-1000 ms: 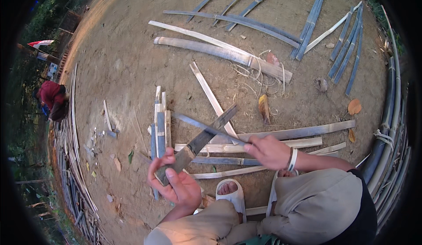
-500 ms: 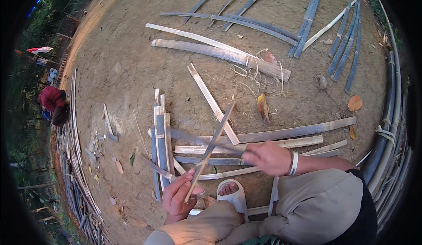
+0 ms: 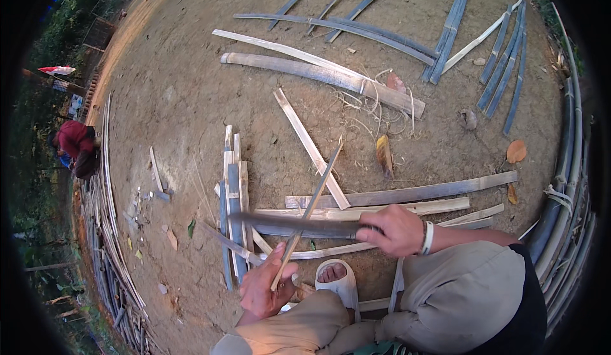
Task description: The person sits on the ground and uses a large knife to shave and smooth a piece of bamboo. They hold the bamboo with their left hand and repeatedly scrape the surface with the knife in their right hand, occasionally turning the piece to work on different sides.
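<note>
My left hand (image 3: 266, 288) is closed around the lower end of a thin bamboo strip (image 3: 319, 188), which slants up and away to the right. In my right hand (image 3: 394, 230) is a machete, its dark, broad blade (image 3: 280, 223) pointing left and crossing the strip just above my left fingers. Whether the edge touches the strip, I cannot tell. The machete's handle is mostly hidden in my fist. Beyond my left hand, a small stack of split bamboo pieces (image 3: 235, 196) lies on the ground. Several longer bamboo slats (image 3: 407, 196) lie behind the blade and my right hand.
A pale slat (image 3: 312, 148) lies ahead on the dirt, with a wide split piece (image 3: 305, 72) and curly shavings (image 3: 375, 104) farther off. Bamboo poles (image 3: 560, 189) line the right side. At far left, a person in red (image 3: 77, 145) bends by a bamboo pile (image 3: 108, 259).
The machete blade has swung from a blurred slant to nearly level across the strip. The bamboo strip has turned, showing a paler side. My right hand has shifted slightly right.
</note>
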A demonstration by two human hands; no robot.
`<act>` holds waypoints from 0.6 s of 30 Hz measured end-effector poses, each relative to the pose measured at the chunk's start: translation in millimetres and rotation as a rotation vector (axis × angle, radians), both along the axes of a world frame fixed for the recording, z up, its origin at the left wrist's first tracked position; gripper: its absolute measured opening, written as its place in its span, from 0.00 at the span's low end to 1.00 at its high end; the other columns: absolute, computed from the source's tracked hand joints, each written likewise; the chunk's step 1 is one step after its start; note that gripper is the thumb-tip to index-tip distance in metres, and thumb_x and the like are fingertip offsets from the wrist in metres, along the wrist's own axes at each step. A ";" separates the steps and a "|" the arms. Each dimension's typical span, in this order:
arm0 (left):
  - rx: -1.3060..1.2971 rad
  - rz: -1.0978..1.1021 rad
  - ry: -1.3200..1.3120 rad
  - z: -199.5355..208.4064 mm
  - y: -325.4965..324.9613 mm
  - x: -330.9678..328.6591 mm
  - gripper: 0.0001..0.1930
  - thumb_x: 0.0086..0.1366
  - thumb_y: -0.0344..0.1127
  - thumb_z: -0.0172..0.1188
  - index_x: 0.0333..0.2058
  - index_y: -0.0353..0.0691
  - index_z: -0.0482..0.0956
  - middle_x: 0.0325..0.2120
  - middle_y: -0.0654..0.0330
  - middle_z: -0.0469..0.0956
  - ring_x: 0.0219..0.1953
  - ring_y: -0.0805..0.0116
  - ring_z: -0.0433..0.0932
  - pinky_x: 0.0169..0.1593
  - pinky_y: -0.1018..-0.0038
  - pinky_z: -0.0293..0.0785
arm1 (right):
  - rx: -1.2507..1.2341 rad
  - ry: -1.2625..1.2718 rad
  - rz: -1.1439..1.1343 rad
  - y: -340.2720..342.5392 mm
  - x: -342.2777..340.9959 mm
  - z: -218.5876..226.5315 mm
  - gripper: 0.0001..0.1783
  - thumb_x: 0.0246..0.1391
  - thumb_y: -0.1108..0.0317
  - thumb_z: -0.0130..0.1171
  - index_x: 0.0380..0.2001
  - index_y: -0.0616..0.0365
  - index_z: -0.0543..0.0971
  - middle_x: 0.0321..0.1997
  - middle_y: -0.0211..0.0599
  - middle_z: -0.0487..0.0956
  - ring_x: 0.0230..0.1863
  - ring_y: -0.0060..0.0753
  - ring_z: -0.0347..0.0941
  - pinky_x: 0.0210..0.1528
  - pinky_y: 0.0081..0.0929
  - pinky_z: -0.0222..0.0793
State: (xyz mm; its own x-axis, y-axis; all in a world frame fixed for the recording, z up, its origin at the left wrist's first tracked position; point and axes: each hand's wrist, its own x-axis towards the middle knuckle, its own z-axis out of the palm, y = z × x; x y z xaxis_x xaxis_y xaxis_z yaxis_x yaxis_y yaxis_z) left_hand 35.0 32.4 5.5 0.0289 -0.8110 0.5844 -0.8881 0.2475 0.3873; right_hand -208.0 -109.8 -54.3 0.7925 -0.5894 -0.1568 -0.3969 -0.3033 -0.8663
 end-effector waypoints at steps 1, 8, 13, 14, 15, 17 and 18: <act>-0.024 -0.008 -0.001 -0.3 -3.8 0.5 0.14 0.61 0.30 0.67 0.39 0.27 0.74 0.29 0.44 0.84 0.32 0.56 0.87 0.30 0.75 0.81 | -0.010 -0.028 -0.052 -1.5 -1.7 -14.2 0.28 0.67 0.45 0.44 0.31 0.60 0.77 0.20 0.55 0.76 0.25 0.61 0.75 0.31 0.50 0.71; -0.024 0.202 -0.128 3.0 -3.8 -3.3 0.08 0.64 0.29 0.63 0.33 0.29 0.75 0.24 0.47 0.83 0.27 0.58 0.86 0.32 0.71 0.83 | 0.092 0.058 -0.069 -0.9 16.0 -4.9 0.28 0.66 0.45 0.46 0.31 0.62 0.77 0.22 0.56 0.76 0.27 0.61 0.76 0.33 0.50 0.72; -0.055 0.294 -0.143 -10.4 1.4 -0.3 0.08 0.63 0.29 0.65 0.30 0.30 0.77 0.20 0.50 0.81 0.19 0.65 0.82 0.22 0.77 0.77 | 0.095 0.077 -0.139 -19.1 19.5 -35.3 0.27 0.66 0.45 0.45 0.33 0.60 0.77 0.23 0.56 0.77 0.28 0.61 0.77 0.34 0.51 0.71; -0.052 0.306 -0.084 -14.4 3.3 0.1 0.08 0.62 0.30 0.65 0.30 0.30 0.77 0.19 0.51 0.81 0.17 0.67 0.82 0.21 0.78 0.76 | 0.023 0.152 -0.166 -33.1 17.9 -61.1 0.28 0.67 0.45 0.43 0.33 0.61 0.77 0.23 0.56 0.78 0.28 0.61 0.77 0.34 0.51 0.72; -0.066 0.297 -0.112 -14.0 4.7 1.0 0.09 0.63 0.30 0.65 0.30 0.30 0.77 0.19 0.52 0.81 0.16 0.68 0.81 0.20 0.78 0.75 | 0.032 0.158 -0.143 -34.4 21.1 -55.6 0.28 0.67 0.45 0.43 0.33 0.61 0.77 0.23 0.56 0.78 0.28 0.61 0.77 0.34 0.51 0.72; -0.089 0.265 -0.161 -13.7 5.2 3.5 0.09 0.63 0.30 0.65 0.30 0.30 0.76 0.18 0.53 0.80 0.15 0.69 0.80 0.18 0.79 0.74 | 0.055 0.176 -0.113 -33.4 24.4 -28.7 0.28 0.67 0.46 0.42 0.33 0.61 0.77 0.22 0.55 0.78 0.27 0.61 0.76 0.34 0.51 0.72; -0.085 0.287 -0.139 -16.4 6.5 4.7 0.09 0.63 0.31 0.65 0.30 0.29 0.76 0.17 0.53 0.80 0.15 0.70 0.80 0.18 0.79 0.74 | 0.054 0.181 -0.056 -21.0 28.1 -18.3 0.27 0.67 0.47 0.43 0.33 0.60 0.77 0.21 0.54 0.77 0.27 0.60 0.77 0.33 0.51 0.72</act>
